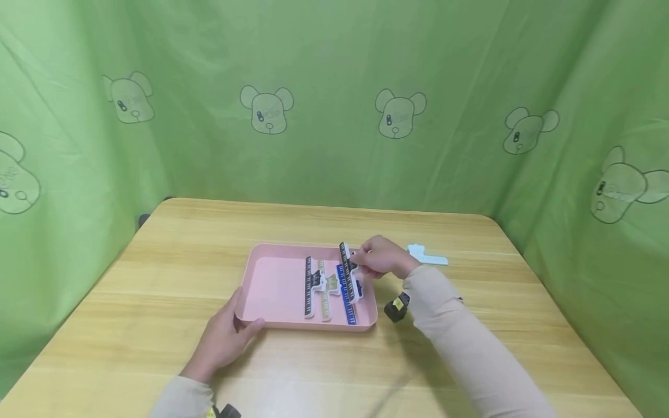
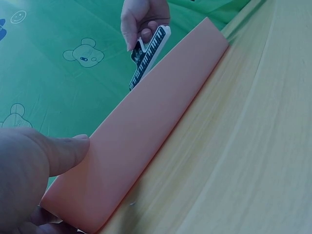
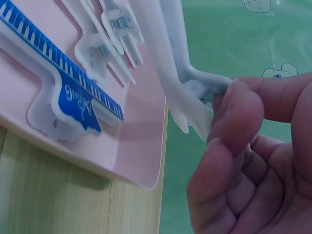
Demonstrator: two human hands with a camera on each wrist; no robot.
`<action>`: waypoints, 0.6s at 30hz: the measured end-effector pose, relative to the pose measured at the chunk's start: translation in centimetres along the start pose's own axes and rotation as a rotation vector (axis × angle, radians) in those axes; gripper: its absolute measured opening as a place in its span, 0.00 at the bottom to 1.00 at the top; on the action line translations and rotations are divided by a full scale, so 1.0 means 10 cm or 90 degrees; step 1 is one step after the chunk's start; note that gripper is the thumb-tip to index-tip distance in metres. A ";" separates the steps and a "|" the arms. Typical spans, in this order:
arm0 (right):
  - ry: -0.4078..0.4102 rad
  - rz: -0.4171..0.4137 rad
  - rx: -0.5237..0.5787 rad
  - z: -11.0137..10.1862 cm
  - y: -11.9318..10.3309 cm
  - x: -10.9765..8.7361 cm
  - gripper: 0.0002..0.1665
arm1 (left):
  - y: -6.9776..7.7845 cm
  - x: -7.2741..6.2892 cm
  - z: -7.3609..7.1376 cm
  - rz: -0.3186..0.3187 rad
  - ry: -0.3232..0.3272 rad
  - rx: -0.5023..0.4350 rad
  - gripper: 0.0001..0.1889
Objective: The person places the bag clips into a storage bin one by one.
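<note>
My left hand (image 1: 222,337) grips the near left corner of a pink tray (image 1: 277,290), its thumb (image 2: 68,153) lying against the outer wall. Above the tray's right side, my right hand (image 1: 384,255) pinches a black-and-white clip (image 1: 345,273) printed with piano keys. Its thumb and fingers press the clip's handle, seen from the white side (image 3: 165,53) in the right wrist view. Under it a blue piano-key clip (image 1: 346,302) lies in the tray. Left of that lie a pale green clip (image 1: 326,302) and a second black clip (image 1: 309,290).
A light blue clip (image 1: 425,255) lies on the wooden table (image 1: 522,325) right of the tray, beyond my right forearm. A black wrist camera (image 1: 396,309) sits by my right sleeve. Green curtains (image 1: 334,162) with mouse-head drawings surround the table.
</note>
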State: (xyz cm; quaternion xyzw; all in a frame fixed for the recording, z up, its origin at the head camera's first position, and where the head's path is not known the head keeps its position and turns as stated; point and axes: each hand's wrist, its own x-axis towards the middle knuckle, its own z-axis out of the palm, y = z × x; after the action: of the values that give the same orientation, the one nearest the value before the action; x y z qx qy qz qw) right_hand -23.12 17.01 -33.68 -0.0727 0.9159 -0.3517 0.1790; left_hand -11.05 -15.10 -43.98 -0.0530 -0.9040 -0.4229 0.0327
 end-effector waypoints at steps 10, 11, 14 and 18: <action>-0.005 -0.014 0.009 0.07 -0.07 0.04 0.14 | 0.01 0.00 -0.02 0.001 -0.005 0.001 0.46; -0.006 -0.016 0.010 0.08 -0.07 0.05 0.14 | 0.01 0.00 -0.02 0.002 -0.004 0.001 0.46; -0.013 -0.017 0.014 0.10 -0.09 0.06 0.15 | 0.01 0.00 -0.01 0.005 -0.003 -0.003 0.46; -0.020 -0.016 0.015 0.12 -0.12 0.06 0.14 | 0.00 0.00 -0.01 0.004 -0.002 0.001 0.46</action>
State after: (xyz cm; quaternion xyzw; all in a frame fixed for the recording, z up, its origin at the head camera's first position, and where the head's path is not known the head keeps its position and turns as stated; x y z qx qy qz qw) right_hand -23.22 15.20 -33.91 -0.0877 0.9078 -0.3637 0.1896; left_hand -11.06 -15.17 -43.92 -0.0561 -0.9043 -0.4219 0.0327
